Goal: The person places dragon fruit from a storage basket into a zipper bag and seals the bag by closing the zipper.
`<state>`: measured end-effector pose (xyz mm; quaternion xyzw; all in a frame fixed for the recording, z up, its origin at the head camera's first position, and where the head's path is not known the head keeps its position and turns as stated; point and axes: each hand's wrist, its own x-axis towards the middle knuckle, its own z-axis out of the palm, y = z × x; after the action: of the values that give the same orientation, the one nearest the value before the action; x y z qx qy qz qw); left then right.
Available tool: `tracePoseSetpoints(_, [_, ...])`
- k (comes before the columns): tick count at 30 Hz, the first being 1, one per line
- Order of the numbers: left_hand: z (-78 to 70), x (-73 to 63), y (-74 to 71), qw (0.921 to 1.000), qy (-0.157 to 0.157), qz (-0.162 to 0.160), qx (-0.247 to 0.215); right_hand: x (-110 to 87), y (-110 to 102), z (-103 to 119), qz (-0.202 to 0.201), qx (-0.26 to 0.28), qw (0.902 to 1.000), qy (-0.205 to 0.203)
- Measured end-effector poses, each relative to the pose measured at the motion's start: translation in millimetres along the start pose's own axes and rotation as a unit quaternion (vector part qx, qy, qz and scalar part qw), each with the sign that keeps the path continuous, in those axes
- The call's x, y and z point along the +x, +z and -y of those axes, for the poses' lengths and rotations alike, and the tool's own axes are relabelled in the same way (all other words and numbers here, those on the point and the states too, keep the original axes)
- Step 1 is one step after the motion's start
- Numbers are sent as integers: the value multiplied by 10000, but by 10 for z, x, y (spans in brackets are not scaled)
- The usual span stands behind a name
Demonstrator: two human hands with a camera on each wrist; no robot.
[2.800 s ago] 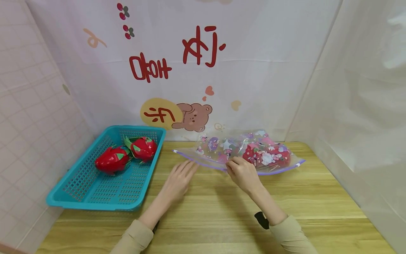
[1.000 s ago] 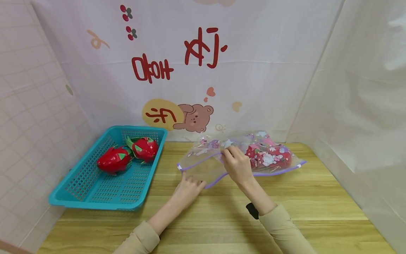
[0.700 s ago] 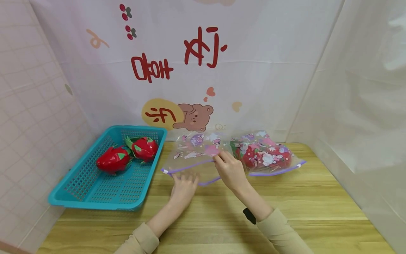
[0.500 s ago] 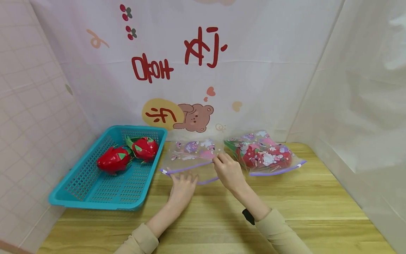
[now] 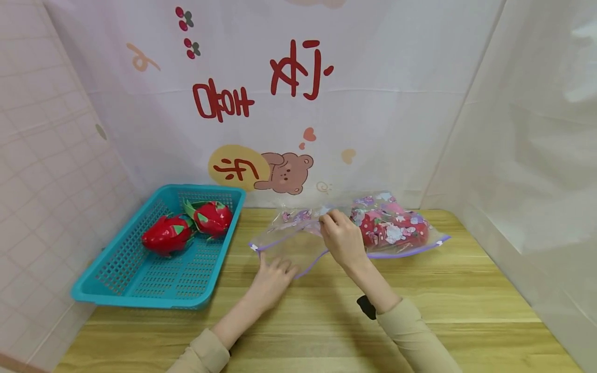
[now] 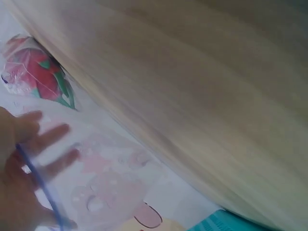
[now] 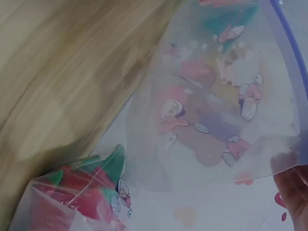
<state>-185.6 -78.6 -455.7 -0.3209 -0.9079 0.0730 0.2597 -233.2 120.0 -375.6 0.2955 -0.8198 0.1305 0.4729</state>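
Observation:
A clear printed slider zip bag (image 5: 298, 238) with a purple rim lies at the back middle, its mouth spread apart. My right hand (image 5: 342, 238) pinches its upper edge and holds it raised. At the lower edge is my left hand (image 5: 272, 282); the left wrist view shows its fingers (image 6: 55, 137) spread and fairly straight, with the purple rim crossing the hand. No fruit shows inside this bag. Just right of it, a second printed zip bag (image 5: 396, 233) holds red and green dragon fruit, also seen in the right wrist view as a filled bag (image 7: 77, 192).
At the left stands a teal plastic basket (image 5: 200, 300) with two red dragon fruits (image 5: 168, 235) in it. The wooden table (image 5: 317, 331) meets a printed white cloth backdrop (image 5: 373, 129) behind and pale cloth at both sides.
The bag slid left, away from the filled bag, then shifted slightly back right. Its mouth has widened from nearly flat. My right hand lifted its upper edge; my left hand moved to its lower edge.

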Motion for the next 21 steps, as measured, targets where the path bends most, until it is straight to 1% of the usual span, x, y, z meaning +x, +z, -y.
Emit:
tracePoseSetpoints(4, [60, -2, -10, 9981, 334, -385, -333, 19, -13, -36, 262, -19, 9995, 173])
tracePoseSetpoints(8, [104, 5, -13, 9949, 557, -688, -477, 29, -22, -48, 547, 20, 9981, 299])
tracePoseSetpoints(11, [118, 11, -15, 9940, 563, -820, -463, 36, -27, -34, 876, -1, 9953, 424])
tracePoseSetpoints(13, [121, 13, -15, 9931, 526, -944, -451, 26, -24, -14, 1184, -91, 9917, 501])
tracePoseSetpoints(17, [118, 21, 2, 9901, 457, -1294, -308, -42, 0, 32, 1899, -539, 9788, 546])
tracePoseSetpoints(19, [117, 25, 10, 9885, 415, -1444, -191, -85, 28, 41, 2058, -797, 9742, 473])
tracePoseSetpoints(21, [118, 28, 14, 9875, 386, -1525, -54, -114, 51, 40, 2024, -988, 9735, 392])
